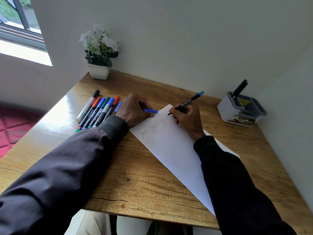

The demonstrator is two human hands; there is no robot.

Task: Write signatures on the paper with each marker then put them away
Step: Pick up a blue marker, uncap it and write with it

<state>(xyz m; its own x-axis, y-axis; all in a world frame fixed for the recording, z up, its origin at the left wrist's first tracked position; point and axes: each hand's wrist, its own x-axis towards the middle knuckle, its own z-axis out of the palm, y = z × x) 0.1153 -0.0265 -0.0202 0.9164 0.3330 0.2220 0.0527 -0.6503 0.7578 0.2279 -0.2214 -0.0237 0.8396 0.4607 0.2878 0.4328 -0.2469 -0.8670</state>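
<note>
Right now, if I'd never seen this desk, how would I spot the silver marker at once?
Find the white flower pot in the far left corner of the desk; a row of markers lies just in front of it. The silver marker is the row's outer left one. It alone has a thick silver barrel and black cap; its neighbours are slim and dark with coloured caps.

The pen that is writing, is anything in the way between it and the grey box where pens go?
Nothing visible is. Only bare table lies between the pen in the right hand and the grey box. One dark pen already stands in the box, but other slots look free. A blue cap is in the left hand.
</note>
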